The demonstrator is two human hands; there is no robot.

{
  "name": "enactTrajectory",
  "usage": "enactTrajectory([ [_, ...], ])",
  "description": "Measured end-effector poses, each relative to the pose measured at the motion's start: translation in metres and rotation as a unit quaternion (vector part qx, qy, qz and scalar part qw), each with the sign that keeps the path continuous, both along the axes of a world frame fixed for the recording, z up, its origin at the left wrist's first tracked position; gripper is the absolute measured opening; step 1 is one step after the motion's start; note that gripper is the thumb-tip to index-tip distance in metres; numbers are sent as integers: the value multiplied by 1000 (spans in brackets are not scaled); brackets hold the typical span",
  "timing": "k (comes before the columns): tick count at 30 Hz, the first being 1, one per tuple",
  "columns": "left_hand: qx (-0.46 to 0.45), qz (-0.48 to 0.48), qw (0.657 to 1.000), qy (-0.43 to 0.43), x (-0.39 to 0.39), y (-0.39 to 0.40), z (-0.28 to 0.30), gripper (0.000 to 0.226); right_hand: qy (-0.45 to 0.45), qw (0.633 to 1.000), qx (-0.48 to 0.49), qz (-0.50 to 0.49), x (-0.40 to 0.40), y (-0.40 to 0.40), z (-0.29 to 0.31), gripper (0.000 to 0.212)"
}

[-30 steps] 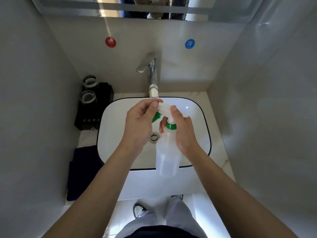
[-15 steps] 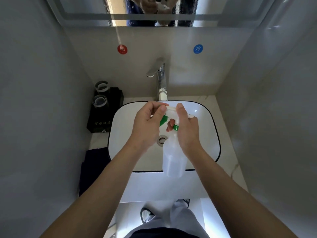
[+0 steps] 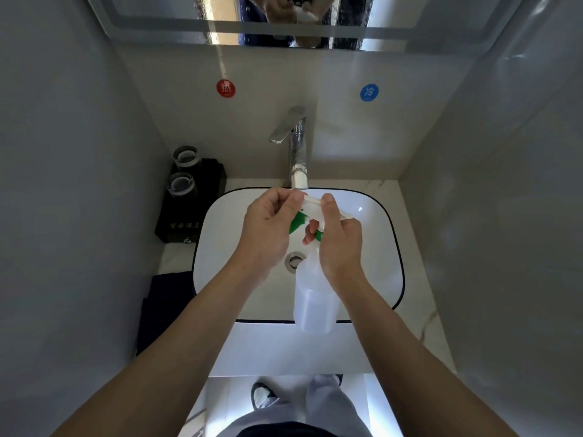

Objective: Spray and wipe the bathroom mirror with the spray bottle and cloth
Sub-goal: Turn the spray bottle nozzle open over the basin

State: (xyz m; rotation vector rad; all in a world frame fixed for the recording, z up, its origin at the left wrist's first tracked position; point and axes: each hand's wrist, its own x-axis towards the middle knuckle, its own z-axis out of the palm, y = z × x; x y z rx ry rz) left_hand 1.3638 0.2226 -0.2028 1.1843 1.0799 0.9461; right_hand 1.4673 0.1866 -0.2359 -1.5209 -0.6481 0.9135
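Bottle held over the sink

Spray bottle [image 3: 314, 305] hangs above the white sink [image 3: 383, 247], its clear body pointing toward the person. The right hand [image 3: 339, 241] wraps the neck just below the green collar, thumb on the white head. The left hand [image 3: 266, 230] pinches the nozzle end. Both hands nearly meet at the bottle's head. A dark cloth [image 3: 167, 305] lies on the tabletop left of the sink, the mirror [image 3: 157, 14] above.

Below me, a white basin [image 3: 372, 247] under a chrome tap [image 3: 296, 146], red [image 3: 226, 88] and blue [image 3: 369, 92] wall stickers behind, two glasses [image 3: 183, 171] on a black stand [image 3: 195, 209] beside it.
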Motion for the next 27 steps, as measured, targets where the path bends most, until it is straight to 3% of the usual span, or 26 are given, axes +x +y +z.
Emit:
enactTrajectory([
  [21,-17,8,1000,-19,-2,10,-3,10,2,1000,-22,1,1,9,2,55],
  [27,-10,-46,999,-27,-11,10,-8,24,7,1000,-7,-5,1,9,1,55],
])
